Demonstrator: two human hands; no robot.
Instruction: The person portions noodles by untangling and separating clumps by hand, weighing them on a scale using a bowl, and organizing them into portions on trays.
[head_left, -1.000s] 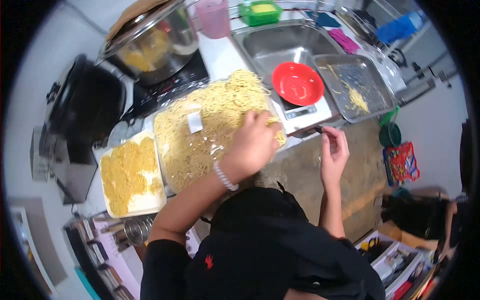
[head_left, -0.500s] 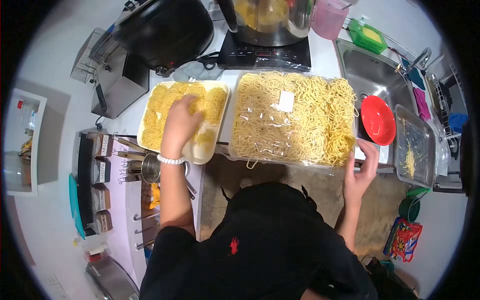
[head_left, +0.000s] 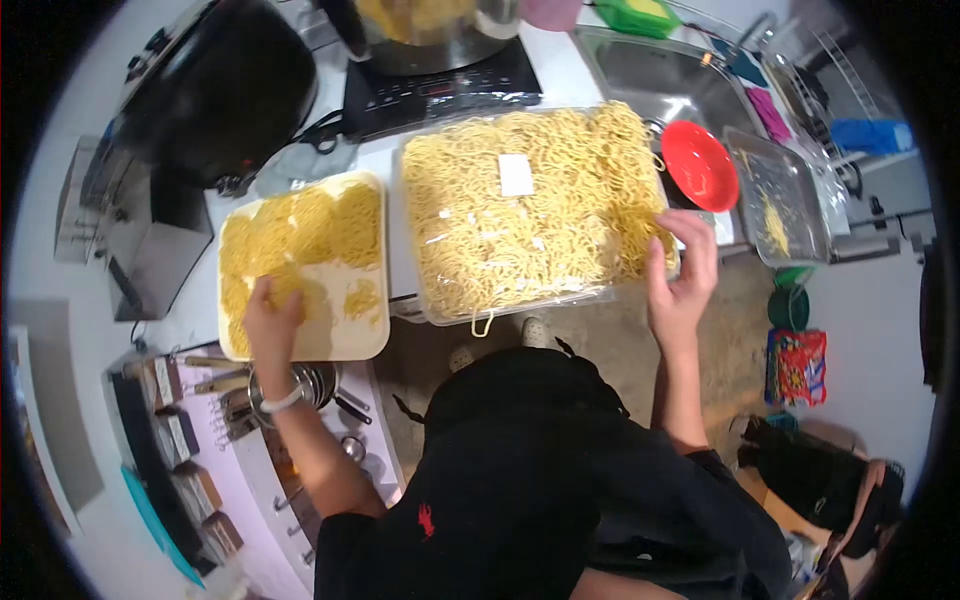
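Note:
My left hand [head_left: 272,322] is at the front left of a cream tray [head_left: 335,340], its bent fingers around thin yellow noodles [head_left: 288,278]; motion blurs the fingertips. Noodle portions line the tray's back and left, and a small loose clump [head_left: 362,300] lies on its bare front right. To the right, a large clear plastic tray is heaped with thicker yellow noodles [head_left: 530,220], with a white label [head_left: 516,175] on top. My right hand [head_left: 685,262] is at this tray's right front edge, thumb and fingers apart, fingertips touching or just above the noodles.
Behind the trays stand an induction cooker [head_left: 440,92] with a steel pot [head_left: 430,45] and a large black appliance [head_left: 215,95]. A red bowl [head_left: 700,167] sits by the sink [head_left: 640,75]. Farther right is a clear container [head_left: 790,200] with noodle scraps. Pan handles [head_left: 215,372] stick out at left.
My left hand has moved from the middle of the cream tray to its front left. My right hand has shifted from the large tray's edge onto the noodles. The camera view has turned.

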